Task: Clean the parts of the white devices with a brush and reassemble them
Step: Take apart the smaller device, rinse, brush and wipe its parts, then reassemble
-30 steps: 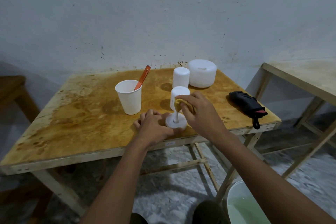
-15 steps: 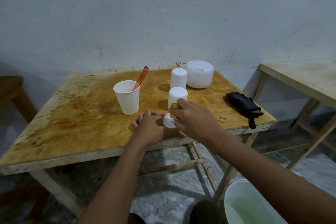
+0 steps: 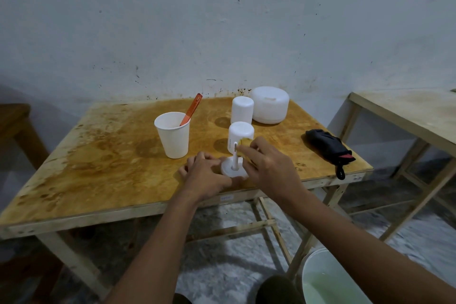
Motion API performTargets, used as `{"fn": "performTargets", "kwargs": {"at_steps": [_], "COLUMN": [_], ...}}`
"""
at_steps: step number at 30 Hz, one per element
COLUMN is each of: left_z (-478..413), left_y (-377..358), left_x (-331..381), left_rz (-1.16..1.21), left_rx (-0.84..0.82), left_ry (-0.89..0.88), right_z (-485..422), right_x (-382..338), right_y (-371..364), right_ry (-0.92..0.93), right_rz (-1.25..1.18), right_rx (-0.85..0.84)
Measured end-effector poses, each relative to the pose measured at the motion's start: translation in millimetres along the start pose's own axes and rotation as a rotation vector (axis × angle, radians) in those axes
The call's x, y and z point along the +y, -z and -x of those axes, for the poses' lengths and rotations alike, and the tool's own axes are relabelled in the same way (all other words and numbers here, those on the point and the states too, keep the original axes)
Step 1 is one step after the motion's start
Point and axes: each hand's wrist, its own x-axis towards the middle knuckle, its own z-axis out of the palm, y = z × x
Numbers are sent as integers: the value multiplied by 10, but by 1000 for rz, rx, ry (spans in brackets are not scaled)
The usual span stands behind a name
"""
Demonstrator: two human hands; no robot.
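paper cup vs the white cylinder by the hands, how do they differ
The paper cup tapers toward its base; the white cylinder has straight walls. The cup is open-topped and holds an orange-handled tool; the cylinder's top is closed and rounded. The cup stands clear of the hands; the right hand holds a yellow pad just in front of the cylinder. Both are white and upright on the table.

paper cup [image 3: 172, 140]; black pouch [image 3: 325, 145], perhaps; bucket [image 3: 320, 261]; side table [image 3: 407, 111]

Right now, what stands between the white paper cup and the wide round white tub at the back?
A tall white plastic cylinder stands right beside the wide white tub; the head view shows it.
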Motion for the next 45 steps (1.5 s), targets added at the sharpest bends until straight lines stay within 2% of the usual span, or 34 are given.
{"fn": "performTargets", "kwargs": {"at_steps": [2,5,8,10,12,18,21,23,25,28,30,32,39,45], "left_z": [-10,-26,-40,-36,-38,-40,-42,-39,-39,-46,-46,-33,15,-22], "left_y": [2,8,18,32,44,66,56,60,53,32,19,0,-77,-123], "left_x": [-11,-32,-30,-17,-5,16,25,34,35,18,16,16,-26,-7], "left_rz": [-13,-52,-83,-104,-125,-147,-165,-176,-175,-173,-158,-154,-114,-151], "left_rx": [-6,-18,-53,-75,-94,-122,-127,-119,-117,-101,-78,-52,83,148], "left_ry": [0,-13,-30,-34,-33,-40,-25,-14,-17,-16,-15,-25,-38,-11], "right_z": [-10,-44,-149,-221,-253,-203,-153,-111,-86,-96,-115,-149,-273,-261], "right_x": [15,65,71,38,0,48,44,15,34,97,100,95,107,88], "right_y": [-19,14,99,112,75,-31,-33,-44,-62,-40,5,65,202,242], "right_ry": [-110,-431,-706,-783,-759,-714,-646,-617,-606,-488,-364,-277,-173,-106], "right_rz": [-83,-341,-744,-939,-997,-868,-894,-904,-784,-404,-172,-40,-39,120], "right_rx": [-69,-231,-165,-164,-195,-283,-137,-105,-187,-393,-437,-495,-698,-625]}}
